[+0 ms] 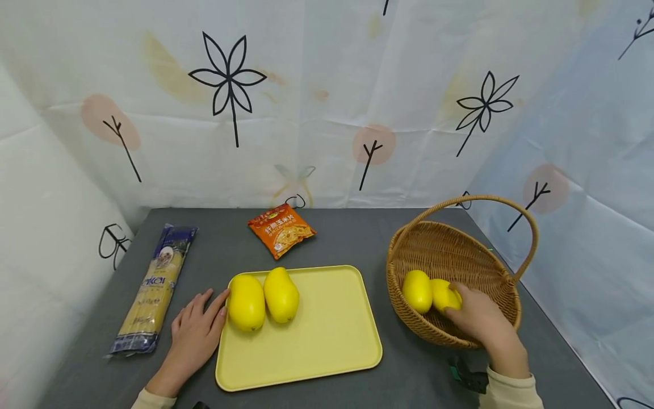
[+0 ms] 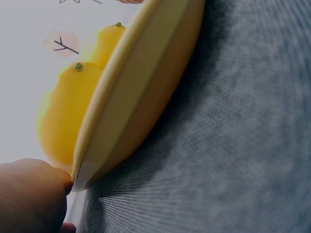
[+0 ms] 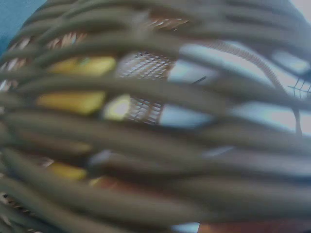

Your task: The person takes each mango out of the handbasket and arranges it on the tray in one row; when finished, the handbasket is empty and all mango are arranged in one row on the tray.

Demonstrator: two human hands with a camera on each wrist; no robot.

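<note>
My right hand (image 1: 479, 313) reaches over the near rim of a wicker basket (image 1: 439, 244) and grips a yellow lemon (image 1: 443, 296) inside it. Another lemon (image 1: 417, 291) lies beside that one, to its left. In the right wrist view the basket's weave (image 3: 146, 131) fills most of the picture, with yellow showing through the gaps. Two more lemons, one on the left (image 1: 246, 303) and one on the right (image 1: 281, 295), sit side by side on a yellow tray (image 1: 327, 329). My left hand (image 1: 196, 329) lies with fingers extended, its fingertips at the tray's left rim (image 2: 80, 182).
A pack of dry noodles (image 1: 153, 295) lies on the dark grey table (image 1: 409, 375) at the left. An orange snack bag (image 1: 282, 230) is behind the tray. The basket's tall handle (image 1: 485, 197) arches above it. Patterned white cloth (image 1: 327, 85) hangs behind the table.
</note>
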